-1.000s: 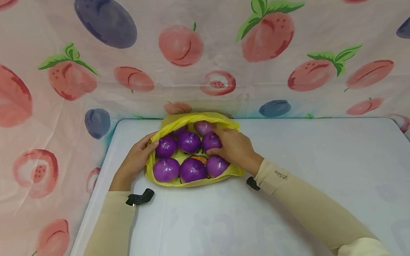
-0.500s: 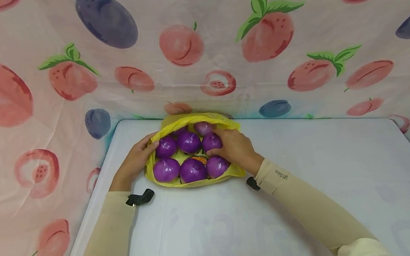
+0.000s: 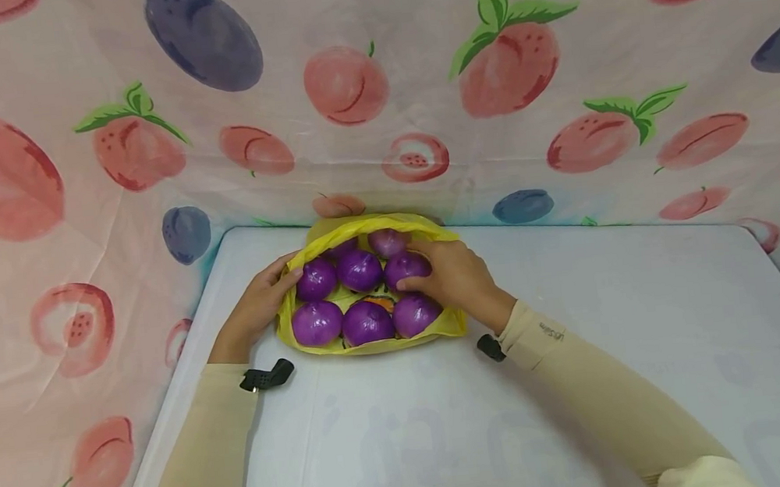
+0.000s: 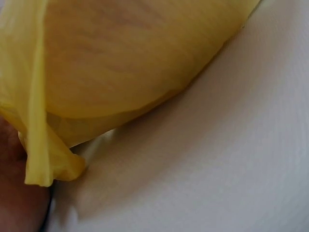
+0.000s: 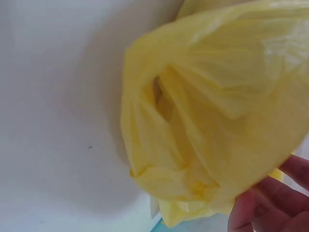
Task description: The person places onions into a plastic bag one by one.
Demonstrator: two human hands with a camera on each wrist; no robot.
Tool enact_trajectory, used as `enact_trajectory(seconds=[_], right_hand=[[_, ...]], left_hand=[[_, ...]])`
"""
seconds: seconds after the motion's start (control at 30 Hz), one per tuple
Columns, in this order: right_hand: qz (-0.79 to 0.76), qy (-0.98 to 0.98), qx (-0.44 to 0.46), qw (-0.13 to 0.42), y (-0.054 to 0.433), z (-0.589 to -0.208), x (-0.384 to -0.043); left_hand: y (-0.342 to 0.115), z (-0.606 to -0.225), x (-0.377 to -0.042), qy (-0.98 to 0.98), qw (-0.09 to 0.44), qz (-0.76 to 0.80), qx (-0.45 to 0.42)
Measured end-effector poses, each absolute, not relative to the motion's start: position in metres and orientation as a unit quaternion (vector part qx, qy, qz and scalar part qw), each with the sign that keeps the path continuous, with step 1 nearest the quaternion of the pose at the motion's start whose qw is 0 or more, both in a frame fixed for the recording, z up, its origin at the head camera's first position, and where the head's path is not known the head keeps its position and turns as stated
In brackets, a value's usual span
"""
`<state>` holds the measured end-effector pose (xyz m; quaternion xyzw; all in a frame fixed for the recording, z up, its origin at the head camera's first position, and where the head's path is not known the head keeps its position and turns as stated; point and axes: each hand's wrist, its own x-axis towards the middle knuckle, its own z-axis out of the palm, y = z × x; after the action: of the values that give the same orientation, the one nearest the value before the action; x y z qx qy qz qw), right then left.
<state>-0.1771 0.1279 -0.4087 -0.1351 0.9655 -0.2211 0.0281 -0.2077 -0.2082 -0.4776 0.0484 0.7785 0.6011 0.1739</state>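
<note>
Onions [image 3: 363,293], purple and packed in rows, fill a yellow bag [image 3: 371,345] at the table's [image 3: 584,350] far left. Left hand [image 3: 258,303] pinches the bag's left rim, likely to steady it (opening spread wide). Right hand [image 3: 455,275] curls its fingers round a right-side onion [image 3: 406,267].

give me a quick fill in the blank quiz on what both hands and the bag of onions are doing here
1. The purple onions sit inside a plastic bag coloured ____.
2. The right hand rests on the bag's ____ side.
3. The left hand holds the bag's ____ edge.
4. The bag lies on a white ____ beside a fruit-print cloth.

Missing words: yellow; right; left; table
</note>
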Motion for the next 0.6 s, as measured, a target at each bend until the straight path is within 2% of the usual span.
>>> enact_trajectory(seconds=[0.27,0.6], right_hand=[[-0.243,0.960,-0.132,0.039,0.146,-0.398,-0.167],[-0.287,0.948,-0.137,0.021,0.189,-0.391,-0.143]], left_hand=[[-0.206,-0.478,-0.209,0.775,0.174,0.606,0.048],[-0.209,-0.478,-0.209,0.772,0.152,0.614,0.065]])
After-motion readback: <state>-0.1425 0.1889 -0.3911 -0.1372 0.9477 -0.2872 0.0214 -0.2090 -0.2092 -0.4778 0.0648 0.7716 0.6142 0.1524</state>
